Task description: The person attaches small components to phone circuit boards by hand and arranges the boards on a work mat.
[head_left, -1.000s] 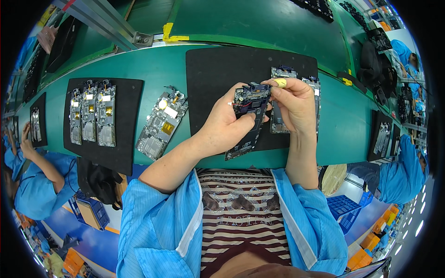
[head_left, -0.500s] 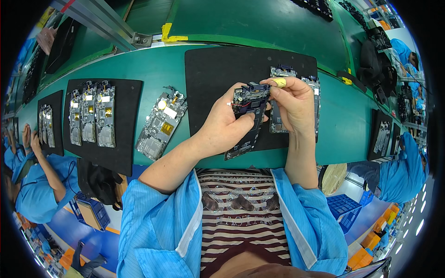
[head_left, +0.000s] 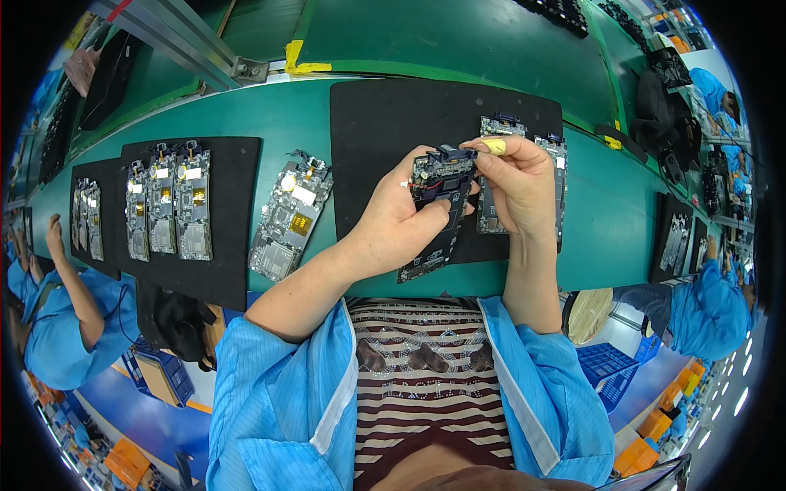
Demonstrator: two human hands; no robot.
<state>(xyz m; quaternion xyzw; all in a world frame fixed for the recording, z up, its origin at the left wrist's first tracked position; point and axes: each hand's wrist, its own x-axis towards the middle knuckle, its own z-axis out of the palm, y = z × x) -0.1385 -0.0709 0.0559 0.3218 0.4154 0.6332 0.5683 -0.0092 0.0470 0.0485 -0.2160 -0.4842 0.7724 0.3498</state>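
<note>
My left hand (head_left: 395, 222) grips a long dark circuit board (head_left: 434, 214) and holds it above the black mat (head_left: 385, 114) in front of me. My right hand (head_left: 516, 182) pinches the top end of that board; its forefinger wears a yellow fingertip cover (head_left: 494, 146). Two similar boards (head_left: 553, 164) lie on the mat behind my right hand, partly hidden by it. Another board (head_left: 289, 214) lies tilted on the green bench between the two mats.
A second black mat (head_left: 229, 204) at my left carries three boards (head_left: 167, 211) side by side. Further mats with boards lie at far left (head_left: 84, 214) and far right (head_left: 676, 242). Other people in blue coats sit at both sides. A metal rail (head_left: 188, 49) crosses the bench top.
My hands and the board stay almost still. The person at far left has shifted an arm.
</note>
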